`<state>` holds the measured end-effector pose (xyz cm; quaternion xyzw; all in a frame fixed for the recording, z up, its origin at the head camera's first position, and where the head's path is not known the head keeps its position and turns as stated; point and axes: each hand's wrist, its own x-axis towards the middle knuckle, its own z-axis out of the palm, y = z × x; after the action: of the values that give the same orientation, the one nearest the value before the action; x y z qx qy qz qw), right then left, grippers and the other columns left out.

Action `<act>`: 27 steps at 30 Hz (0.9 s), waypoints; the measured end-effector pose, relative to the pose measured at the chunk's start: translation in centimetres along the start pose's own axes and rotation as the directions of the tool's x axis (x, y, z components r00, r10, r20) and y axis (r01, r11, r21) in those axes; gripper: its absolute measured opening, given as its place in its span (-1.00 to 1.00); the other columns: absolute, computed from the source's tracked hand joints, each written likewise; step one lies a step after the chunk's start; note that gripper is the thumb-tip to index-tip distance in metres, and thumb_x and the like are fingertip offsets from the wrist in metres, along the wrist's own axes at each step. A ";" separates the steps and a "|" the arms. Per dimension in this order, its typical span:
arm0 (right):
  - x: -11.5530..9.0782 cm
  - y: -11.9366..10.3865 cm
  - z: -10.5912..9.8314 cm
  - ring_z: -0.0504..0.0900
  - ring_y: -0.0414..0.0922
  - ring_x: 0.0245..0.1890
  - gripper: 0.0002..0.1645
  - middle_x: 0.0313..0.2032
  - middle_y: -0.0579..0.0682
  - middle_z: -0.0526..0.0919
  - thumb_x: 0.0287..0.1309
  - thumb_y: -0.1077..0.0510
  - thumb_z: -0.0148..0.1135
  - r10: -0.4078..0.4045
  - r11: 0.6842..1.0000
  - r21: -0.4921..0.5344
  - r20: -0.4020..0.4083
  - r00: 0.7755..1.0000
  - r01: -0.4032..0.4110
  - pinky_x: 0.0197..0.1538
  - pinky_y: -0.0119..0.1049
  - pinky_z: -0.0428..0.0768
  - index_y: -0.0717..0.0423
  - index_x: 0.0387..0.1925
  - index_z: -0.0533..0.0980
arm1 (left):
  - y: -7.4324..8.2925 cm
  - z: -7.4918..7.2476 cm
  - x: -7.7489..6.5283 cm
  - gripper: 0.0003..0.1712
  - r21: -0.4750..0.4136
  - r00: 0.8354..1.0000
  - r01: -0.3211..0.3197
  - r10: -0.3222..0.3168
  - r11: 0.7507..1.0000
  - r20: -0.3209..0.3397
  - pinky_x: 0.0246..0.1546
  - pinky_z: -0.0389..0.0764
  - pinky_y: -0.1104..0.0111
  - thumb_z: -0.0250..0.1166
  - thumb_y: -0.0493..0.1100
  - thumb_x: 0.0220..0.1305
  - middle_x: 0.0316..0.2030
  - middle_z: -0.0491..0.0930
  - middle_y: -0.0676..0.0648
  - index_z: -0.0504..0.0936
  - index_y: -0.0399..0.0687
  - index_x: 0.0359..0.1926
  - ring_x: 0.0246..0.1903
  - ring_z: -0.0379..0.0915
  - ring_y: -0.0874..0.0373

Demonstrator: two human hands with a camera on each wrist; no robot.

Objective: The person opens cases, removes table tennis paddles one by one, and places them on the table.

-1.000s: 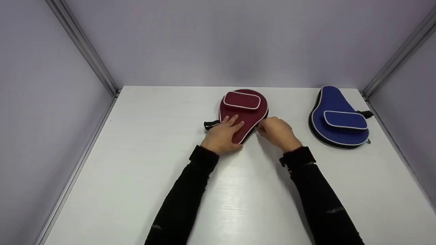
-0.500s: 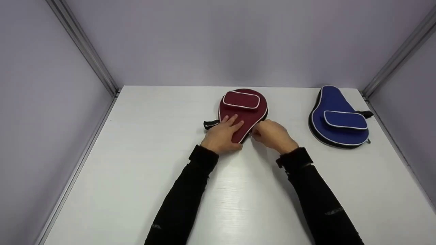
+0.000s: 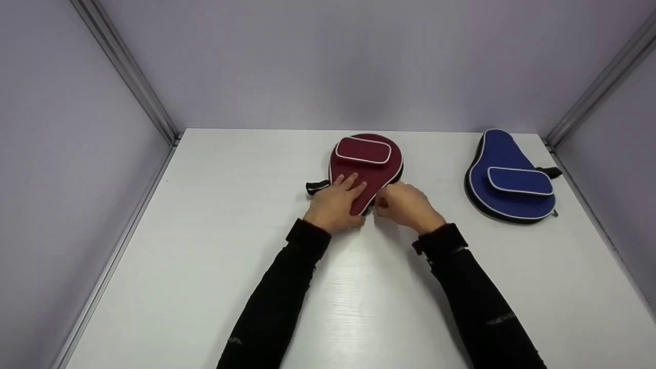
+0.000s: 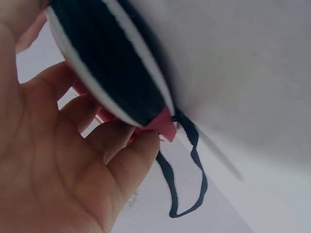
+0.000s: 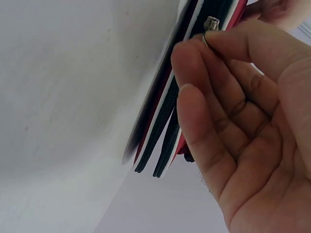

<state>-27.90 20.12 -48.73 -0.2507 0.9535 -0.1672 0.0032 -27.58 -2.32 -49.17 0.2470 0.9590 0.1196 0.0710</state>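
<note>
The left hand (image 3: pixel 333 207), fingers spread, hides the near-left part of the red case (image 3: pixel 372 174), far middle of the bench (image 3: pixel 230 169). The right hand (image 3: pixel 407 205) pinches the zipper pull (image 5: pixel 212 23), barely discernible from the head view, nearer along the right edge than one second ago. Bench surface separates red from blue case (image 3: pixel 505 154), far right.

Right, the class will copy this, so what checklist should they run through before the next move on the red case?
1. Left hand steadying the red case: ok, resting on it with fingers spread.
2. Right hand on the zipper pull: ok, pinching it.
3. Zipper parted: ok along a stretch near the right hand.
4. Red case folded open: not ok, it lies flat.
5. Anything inside: cannot tell, hidden.
6. Blue case out of the way: ok, apart on the right.
</note>
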 end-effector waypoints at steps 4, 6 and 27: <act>0.0 0.0 0.0 0.71 -0.04 -0.38 -0.91 -0.41 0.00 0.87 0.26 0.33 0.49 0.018 1.000 -0.025 -0.012 1.000 -0.018 -0.25 0.05 0.72 0.09 -0.30 0.76 | 0.5 -0.2 -0.1 0.08 0.065 1.000 0.024 -0.025 0.998 0.003 0.66 0.64 -0.13 0.49 0.33 0.52 0.91 0.17 -0.06 0.30 0.21 0.89 0.89 0.13 -0.20; 0.0 0.1 -0.1 0.65 -0.06 -0.43 -0.91 -0.44 -0.01 0.85 0.26 0.32 0.49 0.029 0.999 -0.039 -0.006 1.000 -0.029 -0.31 0.01 0.67 0.09 -0.36 0.78 | 0.8 -0.3 -0.2 0.09 0.097 0.999 0.037 -0.038 0.995 0.008 0.62 0.68 -0.11 0.48 0.37 0.52 0.91 0.18 -0.05 0.30 0.21 0.89 0.88 0.16 -0.20; -0.3 2.7 -0.8 0.75 0.00 -0.37 -0.89 -0.34 0.06 0.90 0.36 0.21 0.49 0.144 0.989 -0.037 -0.035 0.989 -0.145 -0.22 0.12 0.80 0.15 -0.25 0.86 | 5.3 -0.8 -0.9 -0.03 0.390 1.000 0.013 -0.018 0.921 0.009 0.28 0.86 0.08 0.41 0.59 0.49 0.57 0.72 0.03 0.60 0.27 0.71 0.42 0.79 -0.11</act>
<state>-29.00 22.67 -48.86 -0.1783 0.9722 -0.1518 -0.0050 -24.54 1.58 -46.97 0.2492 0.9651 -0.0755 0.0275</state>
